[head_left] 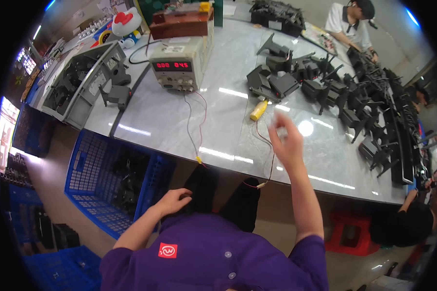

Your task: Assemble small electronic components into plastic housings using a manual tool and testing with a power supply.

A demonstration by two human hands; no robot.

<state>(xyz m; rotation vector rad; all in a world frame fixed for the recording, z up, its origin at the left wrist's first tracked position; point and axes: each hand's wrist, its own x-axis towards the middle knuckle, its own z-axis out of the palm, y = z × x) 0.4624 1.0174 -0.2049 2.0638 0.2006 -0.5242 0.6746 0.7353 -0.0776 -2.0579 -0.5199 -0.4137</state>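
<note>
My right hand [287, 143] is raised over the table, just right of a yellow-handled tool [259, 111]. Motion smears its fingers, so whether it holds anything is unclear. From the yellow tool a thin red and dark wire [263, 137] runs down to a small connector [261, 185] at the table's front edge. My left hand [176, 200] is low by my lap, below the table edge, fingers curled; something dark shows between them that I cannot make out. Beyond the yellow tool stand black plastic housings [272, 82] with brackets.
A power supply [177, 65] with a lit red display stands at the back, leads running to a yellow clip [198, 159]. More black housings [330, 92] crowd the right. A grey bin [90, 85], blue crate [90, 169] and red stool [349, 233] surround me. Another person [349, 24] works far right.
</note>
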